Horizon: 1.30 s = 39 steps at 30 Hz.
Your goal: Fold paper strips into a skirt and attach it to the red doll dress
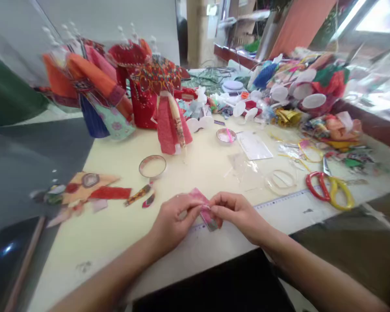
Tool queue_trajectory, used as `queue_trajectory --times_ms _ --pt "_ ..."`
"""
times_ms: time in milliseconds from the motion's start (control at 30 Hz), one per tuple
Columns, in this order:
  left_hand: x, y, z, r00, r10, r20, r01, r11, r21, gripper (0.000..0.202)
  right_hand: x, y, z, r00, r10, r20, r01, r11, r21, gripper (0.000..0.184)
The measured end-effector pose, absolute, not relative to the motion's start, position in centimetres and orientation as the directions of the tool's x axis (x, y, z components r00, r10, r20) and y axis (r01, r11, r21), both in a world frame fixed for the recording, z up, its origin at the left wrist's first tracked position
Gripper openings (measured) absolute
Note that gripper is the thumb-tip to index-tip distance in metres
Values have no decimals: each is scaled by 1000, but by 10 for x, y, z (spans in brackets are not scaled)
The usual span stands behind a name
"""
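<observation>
Craft workshop, seemingly: paper costume figures (143, 99), scissors (309, 184), paper scraps (110, 193) on worktable (195, 169).

The paper strip (205, 216) is mottled pink; the scissors (330, 190) have one red, one yellow handle.

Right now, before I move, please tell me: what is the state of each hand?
Left hand: closed, pinching a small pink scrap.
Right hand: closed, pinching the same scrap from the other side.
</observation>
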<state>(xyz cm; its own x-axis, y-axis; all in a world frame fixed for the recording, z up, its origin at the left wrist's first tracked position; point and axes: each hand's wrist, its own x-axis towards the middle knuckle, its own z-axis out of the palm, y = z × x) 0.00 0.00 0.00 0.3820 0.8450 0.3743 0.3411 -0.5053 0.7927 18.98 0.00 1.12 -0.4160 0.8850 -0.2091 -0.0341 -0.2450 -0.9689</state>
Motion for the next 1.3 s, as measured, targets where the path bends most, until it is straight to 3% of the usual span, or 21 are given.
queue_trajectory --times_ms 400,700,967,1300 --pt "3 0 2 394 835 384 325 -518 792 11 190 -3 10 -417 886 -204 -64 -252 -966 22" --pt "4 -2 5 436 853 288 336 -451 827 11 196 -3 12 -361 928 -90 189 -21 -982 13" --pt "5 -2 8 459 886 68 335 -244 910 15 199 2 12 -408 885 -224 71 -214 -974 16" --pt "4 -1 10 437 899 22 324 -181 928 15 199 1 9 -391 897 -207 80 -191 -978 15"
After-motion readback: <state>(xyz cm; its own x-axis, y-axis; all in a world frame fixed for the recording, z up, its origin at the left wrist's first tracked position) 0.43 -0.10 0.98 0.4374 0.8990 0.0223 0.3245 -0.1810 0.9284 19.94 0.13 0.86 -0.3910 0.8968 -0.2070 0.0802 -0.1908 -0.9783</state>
